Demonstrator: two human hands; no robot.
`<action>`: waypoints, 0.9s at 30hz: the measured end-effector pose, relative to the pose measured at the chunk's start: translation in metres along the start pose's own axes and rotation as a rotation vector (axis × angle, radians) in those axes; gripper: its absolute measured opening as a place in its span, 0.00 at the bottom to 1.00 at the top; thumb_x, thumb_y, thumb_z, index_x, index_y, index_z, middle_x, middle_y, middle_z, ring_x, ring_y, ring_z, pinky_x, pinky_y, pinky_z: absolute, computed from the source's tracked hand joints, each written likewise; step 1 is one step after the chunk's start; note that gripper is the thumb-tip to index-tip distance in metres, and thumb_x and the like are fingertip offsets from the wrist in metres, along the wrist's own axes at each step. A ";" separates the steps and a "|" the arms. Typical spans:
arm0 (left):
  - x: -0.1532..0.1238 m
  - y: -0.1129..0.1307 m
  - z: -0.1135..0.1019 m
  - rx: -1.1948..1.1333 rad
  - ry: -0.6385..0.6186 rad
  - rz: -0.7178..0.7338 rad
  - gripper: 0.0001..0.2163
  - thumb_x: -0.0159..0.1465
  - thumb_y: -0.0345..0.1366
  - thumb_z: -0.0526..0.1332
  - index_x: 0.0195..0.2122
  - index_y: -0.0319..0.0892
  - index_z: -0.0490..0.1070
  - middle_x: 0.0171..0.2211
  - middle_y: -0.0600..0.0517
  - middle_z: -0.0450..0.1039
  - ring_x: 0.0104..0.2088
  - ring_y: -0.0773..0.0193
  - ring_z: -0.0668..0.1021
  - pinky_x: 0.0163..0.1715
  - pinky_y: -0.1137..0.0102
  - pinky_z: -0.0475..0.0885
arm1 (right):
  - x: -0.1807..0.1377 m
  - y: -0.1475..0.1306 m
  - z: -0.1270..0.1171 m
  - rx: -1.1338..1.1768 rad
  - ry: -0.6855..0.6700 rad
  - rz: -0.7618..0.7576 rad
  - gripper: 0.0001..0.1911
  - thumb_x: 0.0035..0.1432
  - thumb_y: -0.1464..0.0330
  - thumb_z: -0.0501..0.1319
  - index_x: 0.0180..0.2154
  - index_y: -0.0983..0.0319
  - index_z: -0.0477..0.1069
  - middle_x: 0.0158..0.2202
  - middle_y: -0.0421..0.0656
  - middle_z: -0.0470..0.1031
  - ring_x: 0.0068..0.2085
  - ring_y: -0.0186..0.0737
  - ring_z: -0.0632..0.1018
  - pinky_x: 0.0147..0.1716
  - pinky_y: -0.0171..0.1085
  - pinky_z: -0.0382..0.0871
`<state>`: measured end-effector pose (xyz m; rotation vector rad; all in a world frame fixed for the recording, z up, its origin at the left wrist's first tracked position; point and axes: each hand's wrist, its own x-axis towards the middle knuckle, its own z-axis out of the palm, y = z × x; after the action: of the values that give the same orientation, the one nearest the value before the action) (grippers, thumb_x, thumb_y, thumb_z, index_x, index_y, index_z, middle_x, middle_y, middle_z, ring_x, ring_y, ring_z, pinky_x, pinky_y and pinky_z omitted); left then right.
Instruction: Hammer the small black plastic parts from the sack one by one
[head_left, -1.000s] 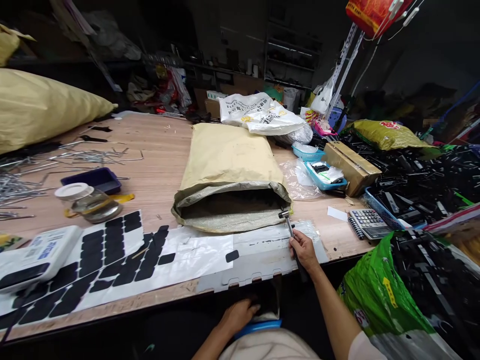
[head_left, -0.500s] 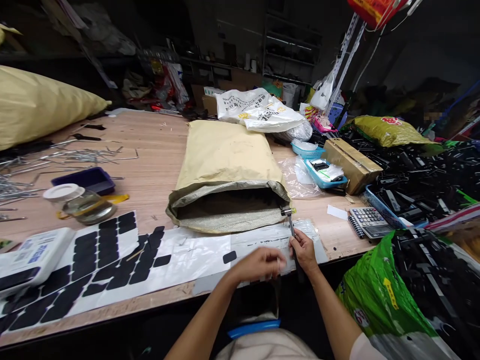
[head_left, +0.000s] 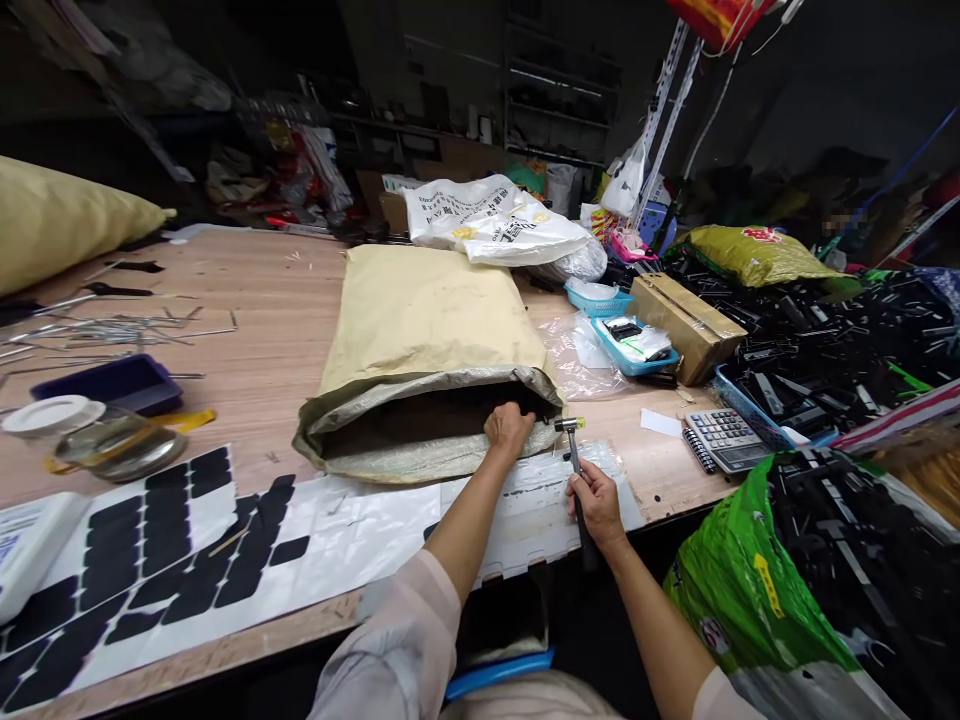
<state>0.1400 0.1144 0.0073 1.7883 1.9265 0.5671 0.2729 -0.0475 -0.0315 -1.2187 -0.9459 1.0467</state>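
A tan woven sack (head_left: 431,330) lies on the wooden table (head_left: 277,300) with its dark mouth facing me. My left hand (head_left: 508,430) reaches into that mouth at its right end; its fingertips are hidden inside, so I cannot make out whether it grips anything. My right hand (head_left: 595,503) is closed on the handle of a small metal hammer (head_left: 571,446), whose head rests near the sack's right corner over a white plastic sheet (head_left: 540,490).
White sheets with black rectangular pads (head_left: 180,530) cover the near left. A glass jar (head_left: 97,440), a dark blue tray (head_left: 112,382) and loose metal rods (head_left: 127,325) lie left. A calculator (head_left: 724,438), cardboard box (head_left: 686,318), blue baskets and black parts sit right; a green bag (head_left: 757,590) stands near right.
My left hand rose from below the table edge, passed beside the right hand, and now reaches into the sack's mouth. The right hand stays on the hammer. The view shifted slightly right.
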 end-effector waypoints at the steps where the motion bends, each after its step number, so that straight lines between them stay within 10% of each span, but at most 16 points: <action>1: -0.003 -0.002 -0.002 0.009 0.013 0.007 0.08 0.60 0.39 0.62 0.30 0.39 0.73 0.32 0.43 0.74 0.37 0.53 0.76 0.36 0.65 0.63 | 0.000 -0.001 0.000 -0.001 0.000 0.002 0.21 0.58 0.59 0.63 0.49 0.65 0.72 0.23 0.34 0.70 0.15 0.29 0.69 0.13 0.29 0.60; 11: -0.089 -0.093 -0.066 -0.116 -0.176 0.477 0.04 0.57 0.37 0.65 0.32 0.44 0.74 0.33 0.52 0.73 0.40 0.58 0.73 0.39 0.67 0.66 | 0.000 -0.002 -0.002 -0.016 -0.032 -0.025 0.19 0.59 0.60 0.62 0.48 0.65 0.73 0.23 0.34 0.70 0.16 0.29 0.69 0.14 0.29 0.61; 19: -0.107 -0.129 -0.048 -0.126 -0.097 0.456 0.09 0.58 0.42 0.68 0.37 0.45 0.78 0.35 0.51 0.74 0.39 0.56 0.72 0.40 0.64 0.66 | -0.011 -0.003 -0.002 -0.213 -0.094 -0.087 0.23 0.62 0.63 0.61 0.56 0.64 0.73 0.25 0.37 0.73 0.18 0.32 0.71 0.17 0.32 0.68; 27: -0.104 -0.133 -0.043 -0.158 -0.086 0.469 0.08 0.59 0.41 0.68 0.38 0.47 0.79 0.34 0.53 0.74 0.39 0.58 0.72 0.41 0.64 0.66 | -0.041 -0.028 0.020 -0.578 -0.360 -0.408 0.21 0.61 0.70 0.61 0.55 0.62 0.75 0.51 0.51 0.80 0.51 0.50 0.81 0.53 0.46 0.75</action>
<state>0.0129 0.0009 -0.0299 2.1267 1.3620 0.7574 0.2461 -0.0827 -0.0016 -1.2331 -1.7824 0.6882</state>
